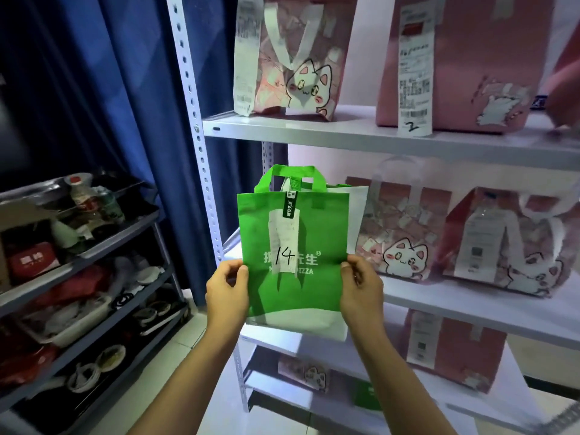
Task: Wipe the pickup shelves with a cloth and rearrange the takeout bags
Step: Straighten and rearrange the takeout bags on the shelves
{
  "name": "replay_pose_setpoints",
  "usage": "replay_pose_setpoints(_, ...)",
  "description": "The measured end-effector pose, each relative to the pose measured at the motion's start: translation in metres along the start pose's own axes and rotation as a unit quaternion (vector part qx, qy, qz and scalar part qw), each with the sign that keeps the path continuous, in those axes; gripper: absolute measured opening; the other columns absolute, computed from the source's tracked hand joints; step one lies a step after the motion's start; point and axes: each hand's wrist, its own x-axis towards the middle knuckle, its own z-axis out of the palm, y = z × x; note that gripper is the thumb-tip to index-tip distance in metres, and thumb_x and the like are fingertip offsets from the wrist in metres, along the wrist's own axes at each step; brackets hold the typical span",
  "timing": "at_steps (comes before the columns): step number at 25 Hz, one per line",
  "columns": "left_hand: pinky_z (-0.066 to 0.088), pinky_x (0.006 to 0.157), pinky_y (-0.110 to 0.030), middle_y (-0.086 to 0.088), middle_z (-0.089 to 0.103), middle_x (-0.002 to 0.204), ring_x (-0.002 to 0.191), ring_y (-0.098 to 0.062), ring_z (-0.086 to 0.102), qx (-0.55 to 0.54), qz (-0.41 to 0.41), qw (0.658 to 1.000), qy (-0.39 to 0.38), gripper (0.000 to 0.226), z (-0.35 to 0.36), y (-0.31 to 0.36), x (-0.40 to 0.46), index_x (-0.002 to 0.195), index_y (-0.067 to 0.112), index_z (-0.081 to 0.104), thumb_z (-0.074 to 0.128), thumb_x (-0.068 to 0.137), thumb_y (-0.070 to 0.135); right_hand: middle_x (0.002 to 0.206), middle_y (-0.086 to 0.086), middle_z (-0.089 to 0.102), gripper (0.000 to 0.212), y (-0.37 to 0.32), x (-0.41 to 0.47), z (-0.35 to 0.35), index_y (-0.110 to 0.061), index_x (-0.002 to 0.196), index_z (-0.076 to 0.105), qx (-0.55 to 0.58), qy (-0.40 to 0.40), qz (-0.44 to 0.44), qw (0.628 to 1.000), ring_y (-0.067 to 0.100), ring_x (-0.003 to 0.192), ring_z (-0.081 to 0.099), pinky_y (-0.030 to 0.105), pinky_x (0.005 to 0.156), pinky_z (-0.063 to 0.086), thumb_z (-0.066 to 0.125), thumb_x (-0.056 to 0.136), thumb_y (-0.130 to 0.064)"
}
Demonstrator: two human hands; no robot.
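Observation:
I hold a green takeout bag point(295, 246) upright in front of the middle shelf point(470, 306) at its left end. A white receipt marked 14 hangs down its front. My left hand point(226, 293) grips the bag's left edge and my right hand point(361, 290) grips its right edge. Two pink cat-print bags point(405, 233) point(508, 243) stand on the middle shelf to the right. On the top shelf point(314, 130) stand a pink cat bag point(301, 58) and a larger pink bag point(464, 64) with a receipt marked 2. No cloth is visible.
Another person's hand point(565, 92) reaches in at the top shelf's right edge. Lower shelves hold more pink bags point(452, 350) and a green one point(364, 397). A dark rack point(94, 277) of bottles, dishes and trays stands at left before a blue curtain point(119, 89).

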Motion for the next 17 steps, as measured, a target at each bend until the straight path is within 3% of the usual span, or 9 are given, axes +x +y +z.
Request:
replay_pose_setpoints(5, 0.056, 0.087, -0.052, -0.001, 0.071, 0.095, 0.082, -0.02, 0.063, 0.001, 0.024, 1.0, -0.002, 0.012, -0.009, 0.0, 0.07, 0.093, 0.028, 0.067, 0.059, 0.096, 0.021, 0.096, -0.009, 0.066, 0.016, -0.017, 0.032, 0.056, -0.026, 0.108, 0.064, 0.003, 0.015, -0.05, 0.999, 0.006, 0.081, 0.058, 0.02, 0.076, 0.05, 0.054, 0.102, -0.016)
replay_pose_setpoints(7, 0.056, 0.086, -0.053, -0.007, 0.071, 0.099, 0.079, -0.021, 0.061, 0.007, 0.03, 0.999, -0.011, 0.011, -0.007, -0.004, 0.096, 0.096, 0.026, 0.067, 0.058, 0.096, 0.019, 0.098, -0.01, 0.065, 0.015, -0.016, 0.045, 0.074, -0.024, 0.109, 0.064, 0.002, 0.034, -0.045, 0.998, 0.008, 0.088, 0.06, 0.022, 0.081, 0.049, 0.054, 0.102, -0.014)
replay_pose_setpoints(10, 0.056, 0.085, -0.05, 0.003, 0.07, 0.093, 0.086, -0.021, 0.064, 0.006, 0.027, 0.999, -0.032, 0.011, -0.002, -0.01, 0.123, 0.097, 0.022, 0.068, 0.057, 0.096, 0.018, 0.103, -0.003, 0.066, 0.017, -0.004, 0.06, 0.094, -0.016, 0.115, 0.066, -0.02, 0.067, -0.021, 0.997, 0.018, 0.096, 0.062, 0.033, 0.088, 0.052, 0.055, 0.102, -0.013)
replay_pose_setpoints(13, 0.054, 0.085, -0.039, 0.009, 0.07, 0.092, 0.089, -0.017, 0.065, 0.008, 0.029, 0.998, -0.059, 0.013, 0.002, -0.021, 0.145, 0.095, 0.023, 0.068, 0.056, 0.097, 0.016, 0.1, 0.006, 0.067, 0.016, 0.008, 0.07, 0.112, -0.009, 0.113, 0.066, -0.039, 0.096, -0.013, 0.995, 0.021, 0.085, 0.058, 0.044, 0.084, 0.052, 0.054, 0.101, -0.01)
replay_pose_setpoints(17, 0.049, 0.079, -0.022, 0.008, 0.069, 0.092, 0.085, -0.012, 0.062, -0.004, 0.039, 0.995, -0.089, 0.013, 0.008, -0.036, 0.168, 0.098, 0.019, 0.066, 0.056, 0.097, 0.012, 0.074, -0.002, 0.054, 0.014, 0.023, 0.078, 0.129, -0.007, 0.097, 0.061, -0.086, 0.099, -0.013, 0.991, 0.014, 0.065, 0.046, 0.037, 0.067, 0.041, 0.051, 0.103, -0.016)
